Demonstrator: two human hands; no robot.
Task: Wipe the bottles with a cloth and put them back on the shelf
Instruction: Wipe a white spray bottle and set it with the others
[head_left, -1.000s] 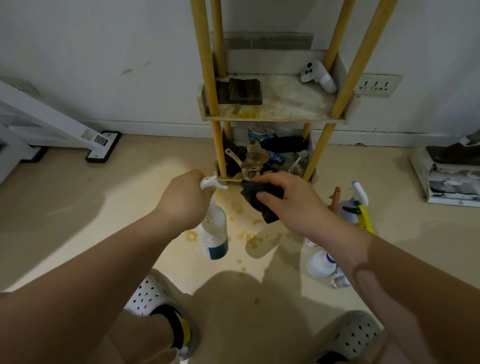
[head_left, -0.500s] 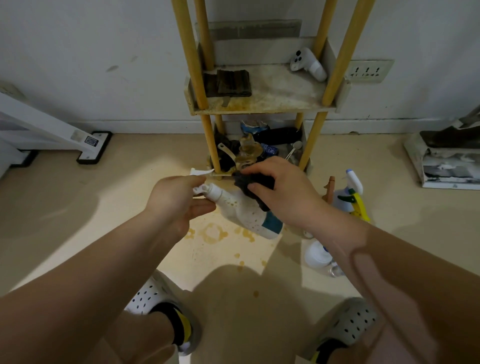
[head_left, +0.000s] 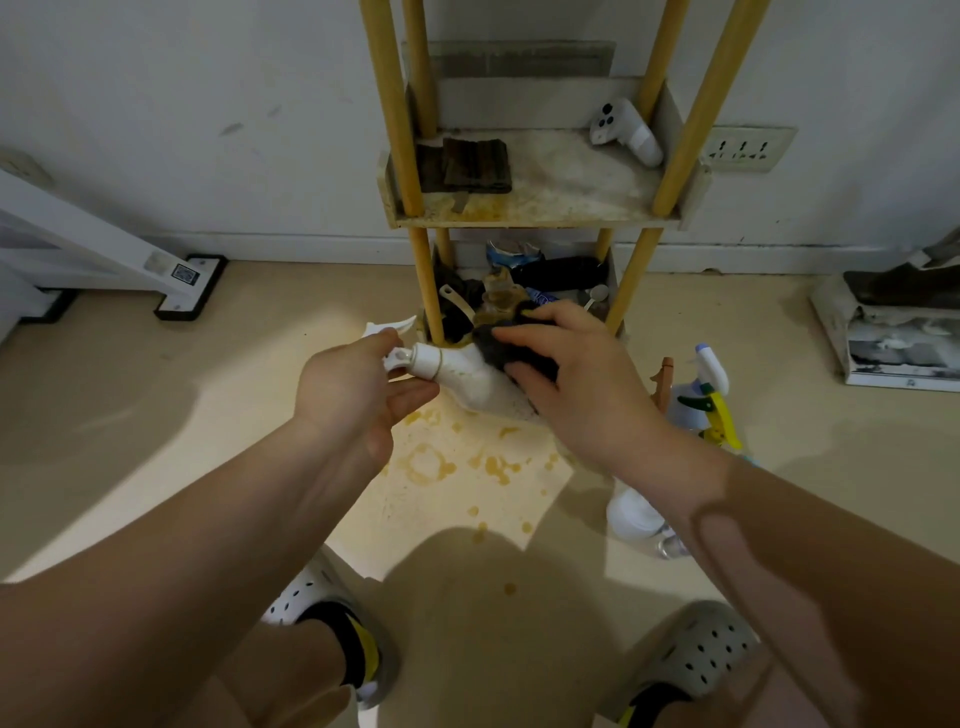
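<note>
A white spray bottle (head_left: 467, 382) lies nearly sideways in the air in front of the shelf, nozzle pointing left. My left hand (head_left: 358, 400) grips its trigger head and neck. My right hand (head_left: 576, 384) presses a dark cloth (head_left: 501, 348) against the bottle's body and covers its lower half. The wooden shelf (head_left: 530, 218) with yellow posts stands just behind, its middle board stained.
More bottles stand on the floor at the right: a spray bottle with a yellow-green trigger (head_left: 701, 395) and a white round bottle (head_left: 631, 514). Yellow spill marks (head_left: 457, 462) dot the floor below my hands. The bottom shelf is crowded with clutter (head_left: 519, 291). A white controller (head_left: 626, 132) lies on the middle board.
The bottle has swung from hanging upright in my left hand to lying sideways, and my right hand has brought the cloth onto its body.
</note>
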